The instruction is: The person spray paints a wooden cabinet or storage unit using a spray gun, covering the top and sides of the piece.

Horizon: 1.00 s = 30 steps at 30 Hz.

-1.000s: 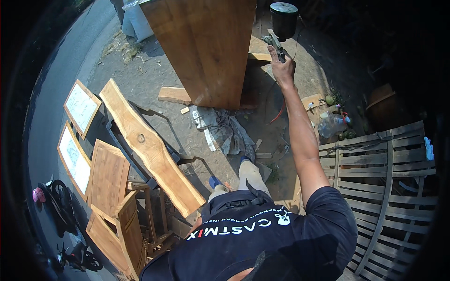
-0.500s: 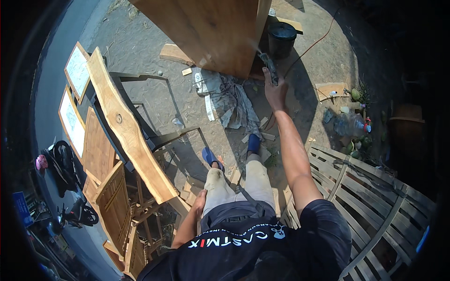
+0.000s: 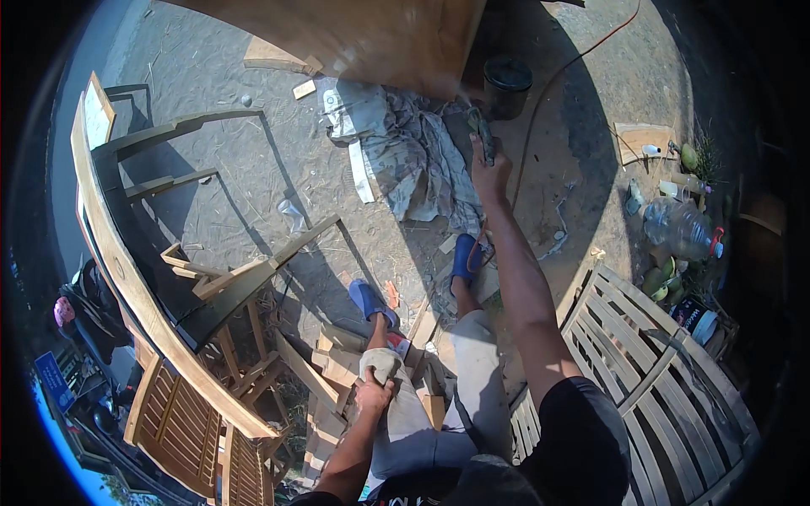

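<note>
My right hand (image 3: 491, 175) is stretched forward, closed round a spray gun (image 3: 482, 135). Pale mist leaves its nozzle toward the lower edge of a large brown varnished wooden panel (image 3: 396, 42). My left hand (image 3: 374, 392) rests on my left knee, over the light trouser leg (image 3: 384, 364), with no tool in it; its fingers lie along the cloth. Beneath the panel, a crumpled grey patterned cloth (image 3: 413, 156) is spread on the ground. A dark lidded bucket (image 3: 507, 84) stands just beyond the spray gun.
A live-edge wooden slab (image 3: 135, 278) on dark legs stands at left, above slatted wooden chair parts (image 3: 181, 430). A slatted bench (image 3: 650, 363) is at right. Wood offcuts (image 3: 342, 363) lie by my feet. A hose (image 3: 540, 110) crosses the ground; a big plastic bottle (image 3: 679, 228) lies at right.
My view has tilted and shifted, so the panel sits higher. My left hand has moved from beside my thigh onto the knee. The spray gun stays in my right hand, lower along the panel's edge.
</note>
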### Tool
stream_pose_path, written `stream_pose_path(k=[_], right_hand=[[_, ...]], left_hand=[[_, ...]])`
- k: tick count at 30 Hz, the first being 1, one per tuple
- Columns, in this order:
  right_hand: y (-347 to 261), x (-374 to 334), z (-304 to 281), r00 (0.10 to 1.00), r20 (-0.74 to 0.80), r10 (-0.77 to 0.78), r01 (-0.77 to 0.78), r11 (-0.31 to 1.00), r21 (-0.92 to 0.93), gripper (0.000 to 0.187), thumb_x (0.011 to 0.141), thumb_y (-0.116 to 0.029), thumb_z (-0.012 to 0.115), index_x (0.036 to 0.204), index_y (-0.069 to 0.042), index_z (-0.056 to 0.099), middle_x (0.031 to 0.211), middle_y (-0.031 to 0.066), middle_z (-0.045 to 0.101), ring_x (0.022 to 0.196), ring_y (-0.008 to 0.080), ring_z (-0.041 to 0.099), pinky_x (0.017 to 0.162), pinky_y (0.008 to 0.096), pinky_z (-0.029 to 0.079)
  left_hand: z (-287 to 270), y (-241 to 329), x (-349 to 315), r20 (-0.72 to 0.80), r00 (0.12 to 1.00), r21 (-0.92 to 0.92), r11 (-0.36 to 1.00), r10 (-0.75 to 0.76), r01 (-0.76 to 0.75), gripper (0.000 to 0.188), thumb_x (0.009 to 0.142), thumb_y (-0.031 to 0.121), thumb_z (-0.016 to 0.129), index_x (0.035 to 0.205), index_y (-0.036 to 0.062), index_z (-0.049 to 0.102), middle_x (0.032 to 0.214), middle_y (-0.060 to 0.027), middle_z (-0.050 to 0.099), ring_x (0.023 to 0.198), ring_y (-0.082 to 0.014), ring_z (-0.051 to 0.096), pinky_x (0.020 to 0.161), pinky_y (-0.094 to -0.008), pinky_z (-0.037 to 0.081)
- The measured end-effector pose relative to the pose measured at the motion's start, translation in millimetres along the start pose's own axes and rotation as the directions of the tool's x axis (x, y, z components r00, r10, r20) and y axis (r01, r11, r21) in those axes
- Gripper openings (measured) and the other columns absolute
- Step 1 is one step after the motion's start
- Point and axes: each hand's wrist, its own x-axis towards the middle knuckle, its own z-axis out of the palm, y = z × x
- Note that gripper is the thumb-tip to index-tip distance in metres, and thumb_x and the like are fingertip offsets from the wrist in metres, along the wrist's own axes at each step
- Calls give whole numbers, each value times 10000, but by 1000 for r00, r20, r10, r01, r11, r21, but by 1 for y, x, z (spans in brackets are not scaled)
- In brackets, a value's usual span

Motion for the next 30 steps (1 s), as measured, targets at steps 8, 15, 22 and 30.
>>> stream_pose_path(k=[8,15,22,30], right_hand=[[133,-6,111,995,-88,55,-61,996,-71,338,989,-346,713,946,-10,708,717,215,689,710,398,724,605,432,516],[176,-19,158,993,-111,44,-60,987,-150,371,970,-388,724,939,-18,705,761,224,704,749,442,709,638,484,523],[132,-46,204,1000,-22,-8,5,987,-163,384,963,-399,727,918,-22,668,788,223,707,765,460,700,658,517,532],[66,-40,319,965,16,-263,262,952,-160,419,961,-438,717,1057,-31,734,818,232,726,819,458,710,684,515,546]], left_hand=[[-21,-19,10,-202,979,-174,983,26,-62,805,801,431,805,1497,224,456,1307,-273,563,1202,-475,596,1003,-550,498],[-36,-29,13,-251,967,-272,957,32,-103,792,798,390,802,1488,205,458,1325,-288,555,1214,-481,585,1012,-549,492],[-41,-48,23,-325,936,-336,909,132,-245,776,794,331,818,1466,136,483,1276,-304,591,1175,-489,593,1017,-524,489],[-51,-64,37,-320,943,-559,786,89,-264,779,780,283,832,1455,96,493,1273,-291,612,1214,-455,595,1026,-498,490]])
